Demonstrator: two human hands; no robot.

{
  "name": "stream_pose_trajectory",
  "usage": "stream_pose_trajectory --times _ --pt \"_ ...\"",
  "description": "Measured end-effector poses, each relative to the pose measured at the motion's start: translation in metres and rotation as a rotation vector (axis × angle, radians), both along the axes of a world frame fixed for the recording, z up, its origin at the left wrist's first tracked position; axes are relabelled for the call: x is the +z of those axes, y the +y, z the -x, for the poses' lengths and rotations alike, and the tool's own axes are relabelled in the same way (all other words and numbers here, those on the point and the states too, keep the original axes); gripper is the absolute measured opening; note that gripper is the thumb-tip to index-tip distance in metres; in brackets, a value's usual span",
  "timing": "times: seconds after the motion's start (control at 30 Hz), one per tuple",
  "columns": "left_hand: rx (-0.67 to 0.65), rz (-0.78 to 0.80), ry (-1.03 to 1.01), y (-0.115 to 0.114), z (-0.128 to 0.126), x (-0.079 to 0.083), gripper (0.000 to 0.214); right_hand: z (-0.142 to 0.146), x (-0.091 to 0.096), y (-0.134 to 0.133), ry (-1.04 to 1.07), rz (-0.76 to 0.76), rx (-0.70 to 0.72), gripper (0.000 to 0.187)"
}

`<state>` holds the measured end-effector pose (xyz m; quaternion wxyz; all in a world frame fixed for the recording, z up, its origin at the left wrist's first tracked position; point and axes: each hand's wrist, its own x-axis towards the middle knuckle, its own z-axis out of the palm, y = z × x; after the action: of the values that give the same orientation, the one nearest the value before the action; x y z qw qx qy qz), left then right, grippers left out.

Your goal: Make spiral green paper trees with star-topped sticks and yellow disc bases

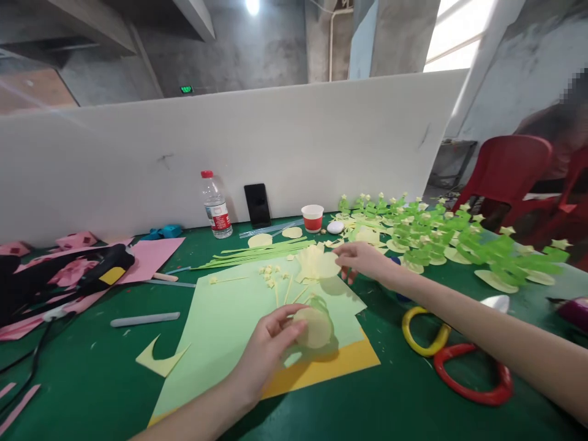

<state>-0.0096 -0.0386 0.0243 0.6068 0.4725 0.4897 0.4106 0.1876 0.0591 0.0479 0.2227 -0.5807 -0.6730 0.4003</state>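
My left hand [280,334] pinches a round pale-yellow paper disc [316,327] between thumb and fingers, low over the light-green sheet [220,331]. Partly hidden behind that disc is a curled green paper piece. Farther off, my right hand [361,257] has its fingertips closed at the edge of another pale-yellow disc [329,265], held over a pile of yellow paper pieces [309,262]. Small yellow paper stars [271,272] and thin paper strips [288,289] lie on the sheet between my hands.
Scissors with yellow and red handles [473,373] lie under my right forearm. Several green paper plants [427,229] stand at the right. A bottle [215,208], phone [257,205] and paper cup [313,218] line the white partition [275,141]. A glue gun [108,266] lies left.
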Motion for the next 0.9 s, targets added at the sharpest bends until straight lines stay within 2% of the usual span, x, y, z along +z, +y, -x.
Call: stream_pose_trajectory --times 0.1,0.2,0.33,0.47,0.57,0.63,0.77,0.9 --pt "0.023 0.047 -0.075 -0.004 -0.005 0.006 0.027 -0.01 -0.016 -0.02 -0.009 0.041 0.058 0.029" --pt "0.021 0.092 -0.157 -0.008 -0.009 0.011 0.026 -0.009 -0.023 -0.028 -0.064 -0.008 0.128 0.029" --pt "0.087 0.199 -0.27 -0.014 -0.014 0.016 0.022 -0.014 -0.008 -0.034 -0.2 -0.209 0.152 0.031" --pt "0.119 0.253 -0.283 -0.02 -0.019 0.02 0.02 -0.046 0.009 -0.043 -0.42 -0.319 -0.009 0.022" --pt "0.092 0.26 -0.266 -0.023 -0.022 0.019 0.026 -0.075 0.002 -0.048 -0.611 -0.276 -0.166 0.023" --pt "0.09 0.269 -0.242 -0.024 -0.024 0.017 0.028 -0.089 -0.008 -0.048 -0.696 -0.19 -0.216 0.028" --pt "0.066 0.265 -0.223 -0.024 -0.031 0.013 0.026 -0.093 -0.019 -0.045 -0.73 -0.021 -0.19 0.033" --pt "0.019 0.235 -0.238 -0.021 -0.039 0.011 0.019 -0.084 -0.016 -0.037 -0.692 0.023 -0.162 0.029"
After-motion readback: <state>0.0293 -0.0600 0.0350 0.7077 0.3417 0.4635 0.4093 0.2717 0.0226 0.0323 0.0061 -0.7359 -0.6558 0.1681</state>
